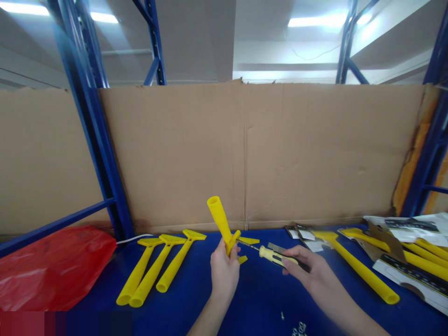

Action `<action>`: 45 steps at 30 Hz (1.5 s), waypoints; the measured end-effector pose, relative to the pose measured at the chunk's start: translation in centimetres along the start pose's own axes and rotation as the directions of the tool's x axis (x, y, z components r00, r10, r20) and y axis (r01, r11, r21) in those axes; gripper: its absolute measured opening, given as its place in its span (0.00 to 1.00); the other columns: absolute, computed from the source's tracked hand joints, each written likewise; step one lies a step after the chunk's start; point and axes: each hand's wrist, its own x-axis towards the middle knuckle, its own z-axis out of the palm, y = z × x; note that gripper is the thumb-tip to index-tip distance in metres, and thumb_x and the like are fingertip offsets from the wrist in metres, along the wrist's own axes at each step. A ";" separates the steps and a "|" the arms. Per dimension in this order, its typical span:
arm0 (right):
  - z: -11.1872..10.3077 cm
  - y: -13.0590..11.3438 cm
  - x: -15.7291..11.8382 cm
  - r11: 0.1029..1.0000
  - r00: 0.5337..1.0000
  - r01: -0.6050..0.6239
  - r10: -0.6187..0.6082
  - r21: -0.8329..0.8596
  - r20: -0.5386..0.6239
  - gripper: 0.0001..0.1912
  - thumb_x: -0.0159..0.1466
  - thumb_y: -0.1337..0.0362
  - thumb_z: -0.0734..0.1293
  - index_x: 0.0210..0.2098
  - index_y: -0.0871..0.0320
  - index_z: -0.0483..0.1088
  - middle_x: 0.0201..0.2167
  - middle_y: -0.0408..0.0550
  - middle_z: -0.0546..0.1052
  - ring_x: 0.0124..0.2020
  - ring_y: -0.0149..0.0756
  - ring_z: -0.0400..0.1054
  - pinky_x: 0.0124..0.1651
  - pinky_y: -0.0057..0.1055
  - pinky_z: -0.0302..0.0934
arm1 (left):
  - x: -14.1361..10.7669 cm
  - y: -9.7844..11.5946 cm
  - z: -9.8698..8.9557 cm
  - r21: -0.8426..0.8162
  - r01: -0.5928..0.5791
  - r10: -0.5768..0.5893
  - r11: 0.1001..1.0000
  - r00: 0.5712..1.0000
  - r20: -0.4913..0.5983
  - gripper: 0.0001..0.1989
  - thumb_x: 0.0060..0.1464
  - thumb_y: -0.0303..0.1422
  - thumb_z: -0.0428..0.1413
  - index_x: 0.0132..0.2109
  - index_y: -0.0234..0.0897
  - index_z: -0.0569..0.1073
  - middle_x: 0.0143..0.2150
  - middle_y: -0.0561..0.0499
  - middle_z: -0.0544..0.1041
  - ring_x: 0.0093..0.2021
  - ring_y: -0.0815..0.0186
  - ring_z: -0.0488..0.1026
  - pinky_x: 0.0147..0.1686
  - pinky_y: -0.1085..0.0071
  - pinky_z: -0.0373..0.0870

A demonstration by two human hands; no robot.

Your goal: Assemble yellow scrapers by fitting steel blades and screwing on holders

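Note:
Closed around a yellow plastic handle [219, 215], my left hand [225, 270] holds it above the blue table, with its hollow round end pointing up and slightly left. My right hand [310, 268] grips a screwdriver [276, 256] with a cream and black handle. The screwdriver's shaft points left, and its tip meets the yellow piece just above my left fingers. A flat grey blade [276, 247] shows behind the screwdriver. Small yellow parts stick out to the right of my left hand; my fingers hide where they join.
Three yellow handles [178, 261] lie left on the blue table [255, 298], beside a red plastic bag [59, 266]. Small screws [299, 329] sit at the front. Right are another yellow handle [366, 268] and printed packaging [409, 280]. Cardboard [182, 154] stands behind.

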 end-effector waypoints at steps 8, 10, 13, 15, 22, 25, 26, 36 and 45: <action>0.0 -0.6 0.3 0.948 0.975 -0.223 0.214 0.228 0.064 0.14 0.52 0.54 0.68 0.28 0.58 0.68 0.18 0.44 0.75 0.10 0.19 0.43 0.15 0.23 0.32 | 0.0 0.0 0.0 -0.020 -0.046 0.046 0.999 0.999 -0.027 0.10 0.53 0.35 0.52 0.39 0.35 0.73 0.27 0.51 0.77 0.28 0.64 0.75 0.34 0.65 0.77; 0.0 -0.6 0.4 0.927 0.969 -0.245 0.228 0.283 0.093 0.14 0.50 0.54 0.69 0.28 0.58 0.67 0.18 0.44 0.75 0.10 0.18 0.42 0.14 0.22 0.31 | 0.0 0.0 0.0 -0.031 -0.050 0.049 0.998 0.998 -0.026 0.09 0.54 0.35 0.51 0.38 0.35 0.72 0.27 0.51 0.77 0.28 0.64 0.75 0.34 0.65 0.76; -0.2 -0.4 0.7 0.898 0.953 -0.300 0.267 0.322 0.142 0.16 0.48 0.54 0.70 0.30 0.58 0.67 0.19 0.45 0.76 0.10 0.18 0.42 0.14 0.21 0.30 | 0.0 0.1 -0.1 -0.038 -0.061 0.060 0.997 0.998 -0.026 0.09 0.54 0.34 0.51 0.39 0.35 0.72 0.27 0.51 0.77 0.28 0.64 0.75 0.36 0.64 0.76; -0.3 -0.2 0.8 0.887 0.942 -0.331 0.288 0.322 0.174 0.17 0.49 0.53 0.70 0.31 0.58 0.66 0.20 0.45 0.76 0.10 0.18 0.41 0.13 0.21 0.31 | 0.0 0.2 -0.1 -0.037 -0.066 0.065 0.997 0.997 -0.032 0.09 0.54 0.34 0.51 0.38 0.35 0.72 0.28 0.51 0.78 0.28 0.65 0.75 0.37 0.63 0.76; 0.0 0.6 0.3 0.999 0.997 -0.050 0.049 0.021 0.052 0.16 0.58 0.52 0.63 0.39 0.56 0.68 0.21 0.41 0.73 0.13 0.24 0.53 0.15 0.24 0.44 | -0.1 0.4 0.3 -0.140 -0.020 0.014 0.990 0.999 -0.042 0.12 0.53 0.36 0.53 0.41 0.32 0.72 0.31 0.48 0.79 0.32 0.63 0.77 0.35 0.64 0.77; 0.2 1.0 -0.1 0.984 0.993 0.071 -0.054 -0.165 0.103 0.18 0.58 0.56 0.64 0.46 0.55 0.69 0.23 0.40 0.73 0.19 0.30 0.62 0.22 0.26 0.55 | -0.2 0.6 0.5 -0.170 -0.012 0.005 0.985 0.999 -0.045 0.13 0.52 0.35 0.53 0.42 0.32 0.73 0.31 0.48 0.79 0.34 0.62 0.78 0.35 0.64 0.78; 0.2 1.0 -0.2 0.971 0.988 0.100 -0.071 -0.218 0.136 0.18 0.58 0.56 0.64 0.46 0.55 0.71 0.23 0.41 0.74 0.22 0.32 0.65 0.24 0.27 0.57 | -0.2 0.6 0.6 -0.163 -0.018 0.011 0.986 0.999 -0.044 0.13 0.52 0.35 0.54 0.42 0.32 0.73 0.31 0.48 0.79 0.35 0.61 0.78 0.35 0.64 0.78; -0.9 -0.5 0.0 0.917 0.981 0.179 -0.138 -0.357 0.138 0.15 0.63 0.55 0.59 0.42 0.55 0.72 0.30 0.45 0.79 0.30 0.40 0.71 0.32 0.31 0.63 | 0.7 -0.3 0.1 -0.119 0.020 -0.035 0.993 0.991 -0.127 0.11 0.52 0.34 0.54 0.40 0.33 0.73 0.33 0.46 0.79 0.38 0.59 0.78 0.31 0.67 0.77; -0.6 0.8 0.3 0.774 0.991 0.119 -0.055 -0.622 0.122 0.12 0.60 0.61 0.60 0.37 0.52 0.74 0.34 0.48 0.81 0.37 0.46 0.74 0.36 0.34 0.62 | 0.3 -0.1 0.3 -0.127 0.006 -0.014 0.992 0.998 -0.064 0.11 0.53 0.34 0.52 0.42 0.35 0.70 0.32 0.49 0.79 0.35 0.62 0.78 0.31 0.67 0.77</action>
